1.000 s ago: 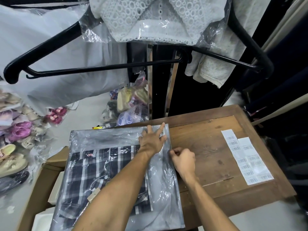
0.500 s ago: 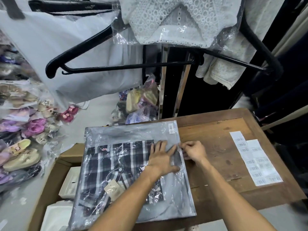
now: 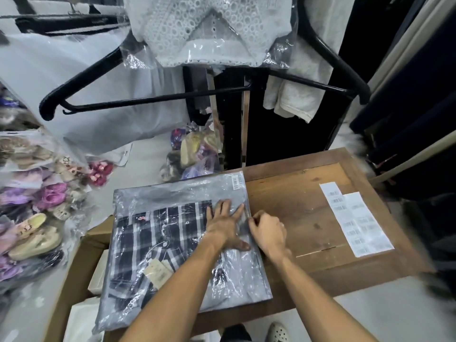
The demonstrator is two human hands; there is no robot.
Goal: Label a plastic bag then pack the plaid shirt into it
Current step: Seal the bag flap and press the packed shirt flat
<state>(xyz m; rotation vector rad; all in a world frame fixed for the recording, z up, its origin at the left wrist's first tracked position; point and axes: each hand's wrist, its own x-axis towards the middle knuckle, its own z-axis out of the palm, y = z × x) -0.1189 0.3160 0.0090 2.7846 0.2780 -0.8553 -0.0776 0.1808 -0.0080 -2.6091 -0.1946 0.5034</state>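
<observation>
A clear plastic bag lies flat on the left part of the wooden table, its left side overhanging. A barcode label is stuck at its far right corner. The dark plaid shirt is folded inside the bag, a paper tag on it. My left hand presses flat on the bag, fingers spread, over the shirt's right part. My right hand pinches the bag's right edge beside the left hand.
A sheet of barcode labels lies on the table's right side. A cardboard box with white packets stands below the table at left. Black hangers with bagged clothes hang overhead. Bagged shoes pile on the floor at left.
My left hand slid from the bag's far right corner toward me and lies flat on it. My right hand stayed on the bag's right edge. The camera view shifted left.
</observation>
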